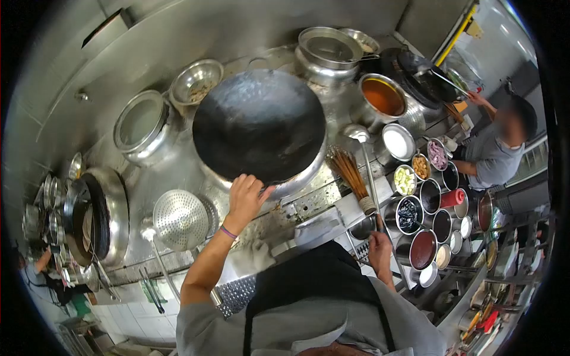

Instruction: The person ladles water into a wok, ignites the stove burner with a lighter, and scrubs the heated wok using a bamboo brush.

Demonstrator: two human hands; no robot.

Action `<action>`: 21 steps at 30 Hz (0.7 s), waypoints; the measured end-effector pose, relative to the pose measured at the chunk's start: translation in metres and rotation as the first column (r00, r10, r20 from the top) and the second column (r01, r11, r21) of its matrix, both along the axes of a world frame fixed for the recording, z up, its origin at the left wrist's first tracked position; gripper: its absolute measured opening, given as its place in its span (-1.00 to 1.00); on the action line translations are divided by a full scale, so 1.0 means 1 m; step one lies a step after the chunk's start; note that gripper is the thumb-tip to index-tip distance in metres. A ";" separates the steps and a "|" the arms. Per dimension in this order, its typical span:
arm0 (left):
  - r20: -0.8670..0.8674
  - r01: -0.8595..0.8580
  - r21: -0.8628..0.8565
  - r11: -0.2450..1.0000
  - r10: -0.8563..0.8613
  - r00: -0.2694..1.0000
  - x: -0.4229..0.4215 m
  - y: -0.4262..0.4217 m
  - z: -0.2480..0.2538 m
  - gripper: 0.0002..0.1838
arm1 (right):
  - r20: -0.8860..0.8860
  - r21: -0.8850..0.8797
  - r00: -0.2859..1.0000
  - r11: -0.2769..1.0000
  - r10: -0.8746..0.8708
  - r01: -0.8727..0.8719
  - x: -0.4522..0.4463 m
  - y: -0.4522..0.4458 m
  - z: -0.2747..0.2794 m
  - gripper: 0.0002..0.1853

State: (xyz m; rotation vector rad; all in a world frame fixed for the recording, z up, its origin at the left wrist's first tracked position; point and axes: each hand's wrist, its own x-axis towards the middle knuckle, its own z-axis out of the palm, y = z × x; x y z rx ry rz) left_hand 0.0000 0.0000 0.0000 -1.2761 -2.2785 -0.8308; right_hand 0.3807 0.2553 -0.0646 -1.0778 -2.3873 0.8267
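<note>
Left hand (pixel 244 202) gripping the black wok (pixel 259 127) at its near rim, right hand (pixel 380 253) clenched round the bamboo brush (pixel 349 173), by its handle!

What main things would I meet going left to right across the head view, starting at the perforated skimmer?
Perforated skimmer, black wok, bristle brush, bowl of pale green pieces, bowl of purple pieces, co-worker in gray.

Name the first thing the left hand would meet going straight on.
Most likely the large wok: the left hand points over its near rim toward the bowl, though depth is unclear.
</note>
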 end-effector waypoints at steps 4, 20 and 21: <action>-0.108 0.039 -0.003 0.999 -0.039 0.993 -0.007 0.024 0.001 -0.50 | 0.044 0.071 0.972 0.969 0.232 -0.235 0.012 -0.001 -0.020 -0.89; 0.135 -0.346 0.092 0.934 0.333 0.933 -0.188 0.025 0.256 -0.56 | 0.147 -0.628 0.615 0.554 0.775 -0.547 0.050 0.084 -0.225 -0.64; 0.173 -0.411 0.047 0.911 0.397 0.901 -0.203 0.016 0.289 -0.46 | 0.151 -0.632 0.575 0.526 0.804 -0.570 0.060 0.086 -0.259 -0.62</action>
